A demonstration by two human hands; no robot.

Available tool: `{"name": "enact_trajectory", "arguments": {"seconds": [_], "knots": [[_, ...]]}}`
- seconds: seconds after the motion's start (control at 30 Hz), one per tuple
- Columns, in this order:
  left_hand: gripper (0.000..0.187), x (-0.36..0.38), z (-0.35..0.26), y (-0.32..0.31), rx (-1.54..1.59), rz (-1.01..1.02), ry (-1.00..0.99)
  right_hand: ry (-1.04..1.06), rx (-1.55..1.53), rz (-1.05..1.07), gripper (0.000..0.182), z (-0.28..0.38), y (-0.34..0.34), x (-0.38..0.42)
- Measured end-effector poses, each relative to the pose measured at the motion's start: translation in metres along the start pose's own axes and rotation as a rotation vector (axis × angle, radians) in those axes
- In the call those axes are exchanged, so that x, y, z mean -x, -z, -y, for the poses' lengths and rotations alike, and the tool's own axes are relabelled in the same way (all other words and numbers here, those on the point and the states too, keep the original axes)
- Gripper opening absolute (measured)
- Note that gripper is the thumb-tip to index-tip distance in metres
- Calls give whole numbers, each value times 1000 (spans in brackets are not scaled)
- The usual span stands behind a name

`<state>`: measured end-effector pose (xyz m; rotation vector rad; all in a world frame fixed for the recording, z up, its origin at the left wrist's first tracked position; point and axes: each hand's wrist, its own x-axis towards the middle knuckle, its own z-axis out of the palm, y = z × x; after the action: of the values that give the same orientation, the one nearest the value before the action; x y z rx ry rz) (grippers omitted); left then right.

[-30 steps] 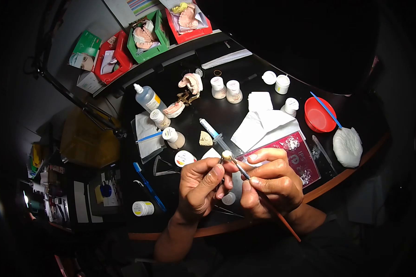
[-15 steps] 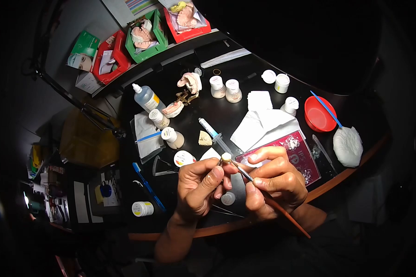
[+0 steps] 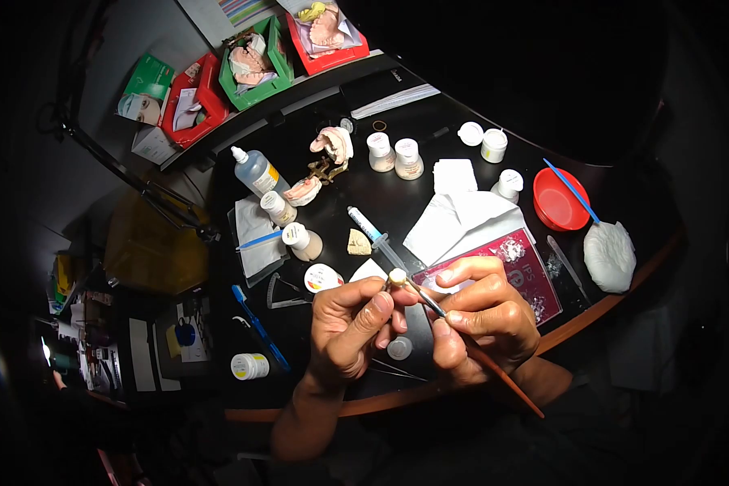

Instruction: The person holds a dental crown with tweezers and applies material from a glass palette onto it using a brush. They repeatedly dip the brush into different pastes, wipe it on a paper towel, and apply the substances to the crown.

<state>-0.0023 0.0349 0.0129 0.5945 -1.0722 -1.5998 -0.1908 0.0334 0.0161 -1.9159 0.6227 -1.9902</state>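
Observation:
Between the fingertips of my left hand (image 3: 352,332) is a thin holder, mostly hidden, with a small cream dental crown (image 3: 398,277) at its top. My right hand (image 3: 490,320) grips a fine brush (image 3: 502,374) with a reddish-brown handle and a metal ferrule. The brush's tip points at the crown's right side; whether it touches cannot be made out. Just behind the hands lie a syringe (image 3: 367,224) and a small beige model piece (image 3: 359,242). Under my right hand is a maroon palette (image 3: 547,283) marked IPS, with white powder on it.
A jointed jaw model (image 3: 332,146) stands at the back among several white-capped jars (image 3: 408,159) and a dropper bottle (image 3: 257,171). On the right are a red bowl (image 3: 560,202) and a white pad (image 3: 609,257). A blue toothbrush (image 3: 261,328) lies at left, near a white jar (image 3: 249,366).
The crown and the brush tip have shifted very slightly. Both hands keep nearly the same place and grip, and the things on the table have not moved.

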Motion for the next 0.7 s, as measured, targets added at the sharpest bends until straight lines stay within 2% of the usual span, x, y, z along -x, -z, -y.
{"name": "enact_trajectory", "arguments": {"seconds": [0.53, 0.7], "knots": [[28, -1, 1, 1, -25, -5, -4, 2, -27, -4, 24, -2, 0, 0], [29, 0, -1, 5, -125, 4, -31, -17, -69, -13, 23, -4, 2, 1]]}}
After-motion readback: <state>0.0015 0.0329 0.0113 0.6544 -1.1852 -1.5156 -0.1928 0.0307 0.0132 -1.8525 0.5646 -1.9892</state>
